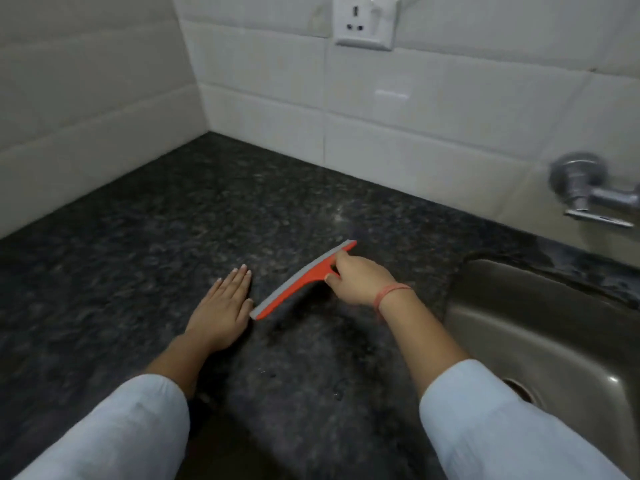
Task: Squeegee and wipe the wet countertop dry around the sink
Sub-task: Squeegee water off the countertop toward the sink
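Observation:
An orange squeegee (299, 282) with a grey rubber blade rests its blade edge on the dark speckled granite countertop (180, 216), running diagonally from lower left to upper right. My right hand (360, 282) grips its handle from the right side. My left hand (221, 310) lies flat on the countertop, fingers together, just left of the blade's lower end. A few water drops (266, 372) show on the stone near me. The steel sink (540, 341) is set into the counter at the right.
White tiled walls meet in a corner behind the counter. A wall socket (363, 22) sits high on the back wall. A chrome tap (585, 192) juts out of the wall above the sink. The sink drain (523, 389) shows beside my right sleeve.

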